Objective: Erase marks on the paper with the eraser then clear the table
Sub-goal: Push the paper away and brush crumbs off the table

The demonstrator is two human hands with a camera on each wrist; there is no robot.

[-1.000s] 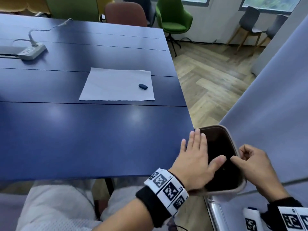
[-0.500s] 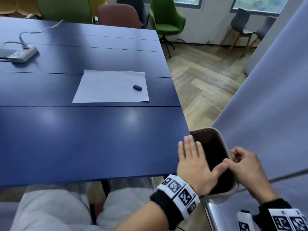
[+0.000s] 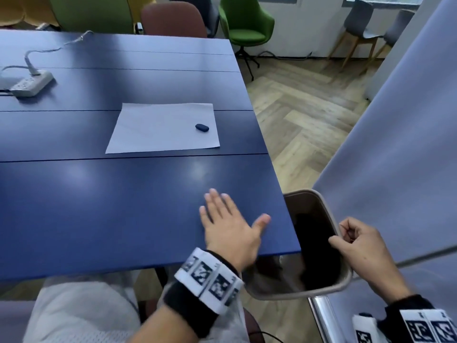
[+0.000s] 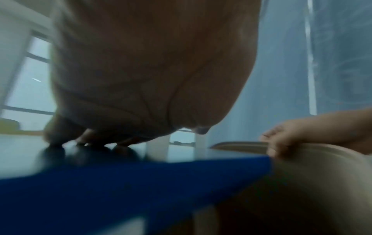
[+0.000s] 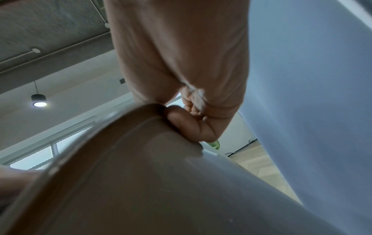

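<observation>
The counter [image 3: 99,206] is a blue surface made of long panels with seams running left to right; its right edge borders a herringbone wood floor [image 3: 296,115]. A pale grey partition [image 3: 395,144] stands to the right of the counter. Chairs stand beyond the far edge: a green chair [image 3: 244,23], a brown chair [image 3: 173,19] and grey chairs [image 3: 363,21] near the windows.

A beige bin [image 3: 343,280] sits off the near right corner of the counter, its dark inside facing up. The paper [image 3: 160,129] lies flat toward the right edge, well apart from both hands. A white power strip [image 3: 32,82] rests near the far left edge, partly cut off by the frame.

The left hand [image 3: 230,229] lies flat on the counter near the near right corner, its grip open with fingers straight and spread, holding nothing. The right hand [image 3: 358,241] has its grip closed on the bin rim, thumb inside and fingers curled outside.

The eraser [image 3: 202,127], small and dark blue, lies on the right part of the paper.

Marks on the paper cannot be made out. The left wrist view is blurred. The bottom of the bin is hidden in shadow.
</observation>
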